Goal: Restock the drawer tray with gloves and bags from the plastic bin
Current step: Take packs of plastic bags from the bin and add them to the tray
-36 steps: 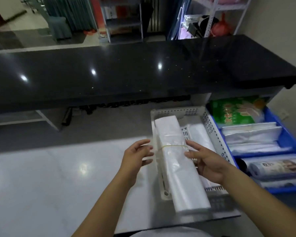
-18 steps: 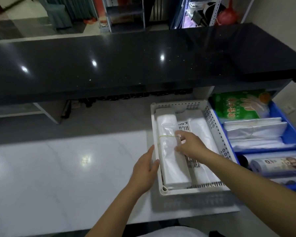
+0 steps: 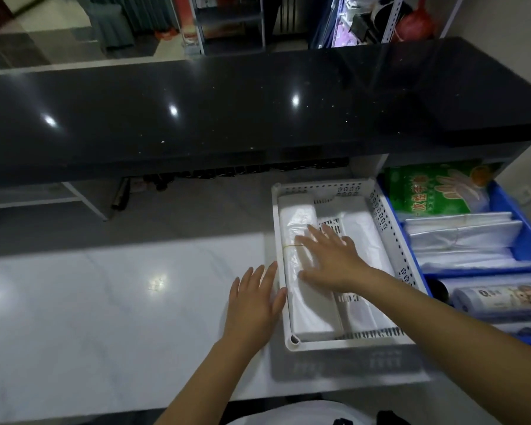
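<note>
1. Two bare hands reach forward in the head view, over a glossy white countertop (image 3: 105, 302) that runs below a long black speckled stone counter (image 3: 227, 118).
2. On the right part of the white surface sits a white perforated plastic tray (image 3: 390, 237), its long side running from near to far.
3. Inside the tray, along its left wall, lies a long folded bundle of clear plastic bags (image 3: 307, 311) bound by a thin yellow rubber band (image 3: 290, 246) across its middle.
4. A second flat pack of white plastic bags (image 3: 362, 231) lies in the right half of the tray, just beside the first bundle.
5. Spread flat with straight fingers, the right hand (image 3: 331, 259) presses its palm down on the banded bundle and partly on the tray's middle divider; it grasps nothing.
6. Also flat and relaxed, the left hand (image 3: 253, 305) rests against the outer left wall of the tray, fingers extended along the rim and gripping nothing.
7. Right of the tray, touching it, stands a blue plastic bin (image 3: 528, 237).
8. At the bin's far end lies a green printed packet of disposable gloves (image 3: 436, 191); nearer are stacked folded clear bags (image 3: 463, 237), and nearest is a printed roll of bags (image 3: 503, 299).
9. Beyond the black counter stand metal shelves (image 3: 230, 23) and a red bag (image 3: 417, 23).
</note>
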### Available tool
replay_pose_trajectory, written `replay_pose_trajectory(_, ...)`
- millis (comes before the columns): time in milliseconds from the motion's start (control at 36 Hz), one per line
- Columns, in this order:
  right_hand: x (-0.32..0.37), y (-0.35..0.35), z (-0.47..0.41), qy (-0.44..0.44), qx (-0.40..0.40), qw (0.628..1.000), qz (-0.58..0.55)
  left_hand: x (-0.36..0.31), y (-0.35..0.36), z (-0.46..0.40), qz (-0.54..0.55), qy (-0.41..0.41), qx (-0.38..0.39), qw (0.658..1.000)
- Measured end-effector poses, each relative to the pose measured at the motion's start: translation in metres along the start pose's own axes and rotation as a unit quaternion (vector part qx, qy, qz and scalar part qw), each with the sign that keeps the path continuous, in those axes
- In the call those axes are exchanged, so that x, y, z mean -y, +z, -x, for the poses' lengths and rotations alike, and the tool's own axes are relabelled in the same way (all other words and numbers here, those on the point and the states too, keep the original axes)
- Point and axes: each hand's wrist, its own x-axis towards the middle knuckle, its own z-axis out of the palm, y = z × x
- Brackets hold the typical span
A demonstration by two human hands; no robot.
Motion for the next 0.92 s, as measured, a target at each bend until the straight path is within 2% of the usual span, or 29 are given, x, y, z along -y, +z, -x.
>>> replay_pose_trajectory(83, 0.003, 0.015, -0.002, -0.010, 0.042, 0.999, 0.026, 0.001, 0.001, 0.002, -0.030, -0.011, -0.002, 0.999)
replay_pose_trajectory(306, 0.003, 0.044, 0.000, -0.029, -0.009, 0.997, 0.070, 0.001, 0.005, 0.003, -0.046, -0.039, -0.005, 0.998)
replay_pose_trajectory(500, -0.002, 0.063, 0.003, -0.039, -0.056, 0.997, 0.041, -0.003, 0.008, 0.006, -0.047, -0.069, -0.008, 0.996)
replay_pose_trajectory(750, -0.006, 0.041, -0.001, -0.059, -0.036, 0.997, 0.041, -0.016, 0.002, 0.017, -0.007, -0.133, -0.046, 0.990)
replay_pose_trajectory(917, 0.023, 0.009, 0.016, -0.100, -0.033, 0.994, 0.019, -0.020, -0.008, 0.051, 0.023, -0.170, -0.083, 0.982)
